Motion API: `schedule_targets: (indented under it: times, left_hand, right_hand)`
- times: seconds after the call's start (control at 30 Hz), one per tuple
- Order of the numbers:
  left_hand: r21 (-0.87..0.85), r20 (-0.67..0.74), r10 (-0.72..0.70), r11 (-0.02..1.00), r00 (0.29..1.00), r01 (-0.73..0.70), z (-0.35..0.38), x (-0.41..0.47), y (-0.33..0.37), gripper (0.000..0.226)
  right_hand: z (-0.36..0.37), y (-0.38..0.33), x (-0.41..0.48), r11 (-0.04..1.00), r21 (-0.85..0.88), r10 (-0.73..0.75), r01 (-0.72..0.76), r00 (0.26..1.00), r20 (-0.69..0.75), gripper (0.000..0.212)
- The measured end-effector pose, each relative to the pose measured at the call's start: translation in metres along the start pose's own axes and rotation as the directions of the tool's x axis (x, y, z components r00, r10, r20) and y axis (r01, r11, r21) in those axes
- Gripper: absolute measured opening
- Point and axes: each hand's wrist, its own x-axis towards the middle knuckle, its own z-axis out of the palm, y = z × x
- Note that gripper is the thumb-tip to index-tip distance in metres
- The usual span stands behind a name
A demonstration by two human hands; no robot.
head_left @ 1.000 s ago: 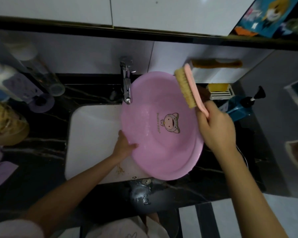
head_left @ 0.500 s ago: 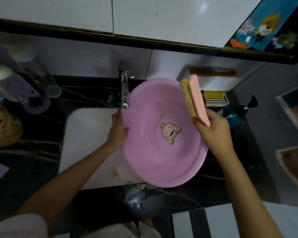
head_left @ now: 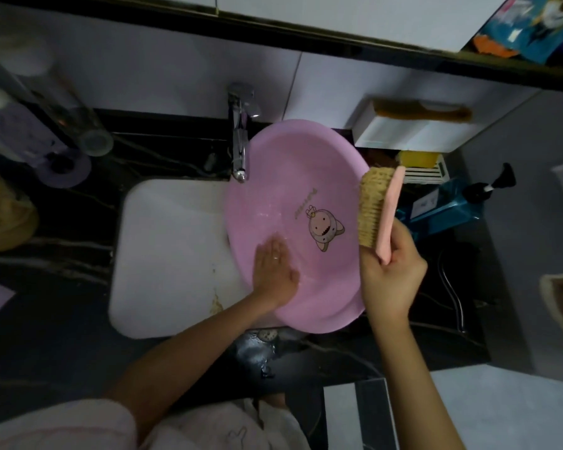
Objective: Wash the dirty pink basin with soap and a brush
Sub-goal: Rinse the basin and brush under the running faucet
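Your pink basin leans over the right side of the white sink, and your left hand lies flat inside it, fingers straight on the bottom. Right of the sink, your right hand grips the brush, bristles facing the basin.

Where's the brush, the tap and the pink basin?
brush (head_left: 371, 209), head view, on the bristles.
tap (head_left: 239, 151), head view, on the metal spout.
pink basin (head_left: 290, 157), head view, on its bare inner wall.
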Motion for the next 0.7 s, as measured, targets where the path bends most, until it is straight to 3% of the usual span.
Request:
schedule_targets:
  times: [0.1, 0.17, 0.3, 0.4, 0.47, 0.57, 0.63, 0.7]
  left_hand:
    - [-0.065, 0.155, 0.087, 0.995, 0.984, -0.078, 0.0, -0.015, -0.001, 0.066]
    - [-0.062, 0.166, 0.138, 0.99, 0.976, -0.129, -0.001, -0.017, -0.014, 0.066]
    - [0.177, -0.091, 0.141, 0.976, 0.986, -0.124, -0.018, 0.031, -0.059, 0.072]
    - [0.276, -0.164, 0.165, 0.954, 0.973, -0.115, -0.039, 0.048, -0.065, 0.079]
    - [0.162, -0.225, 0.11, 0.984, 0.968, -0.074, -0.033, 0.04, -0.049, 0.076]
    - [-0.146, -0.211, -0.122, 0.985, 0.97, 0.092, -0.012, 0.021, 0.002, 0.066]
    - [-0.36, -0.047, -0.233, 0.911, 0.971, 0.201, -0.003, 0.01, 0.034, 0.066]
    - [-0.403, 0.12, -0.215, 0.882, 0.969, 0.246, 0.002, 0.0, 0.051, 0.069]
  right_hand:
    - [0.0, -0.001, -0.001, 0.998, -0.058, 0.001, -0.002, 1.0, -0.019, 0.039]
    - [0.001, -0.002, -0.001, 0.997, -0.074, 0.008, -0.01, 1.0, -0.028, 0.037]
    - [0.0, -0.002, 0.0, 0.995, -0.095, 0.02, -0.023, 0.999, -0.032, 0.036]
    - [0.001, -0.002, -0.001, 0.996, -0.093, 0.001, -0.004, 0.999, -0.041, 0.036]
    - [0.002, -0.003, -0.003, 0.997, -0.072, 0.001, -0.004, 0.999, -0.05, 0.037]
    - [0.004, -0.004, -0.004, 1.0, -0.018, 0.005, -0.007, 0.996, -0.083, 0.042]
    - [0.005, -0.003, -0.004, 1.0, -0.014, 0.001, -0.003, 0.995, -0.099, 0.042]
    - [0.005, -0.002, -0.004, 0.999, -0.035, -0.005, 0.002, 0.994, -0.106, 0.038]
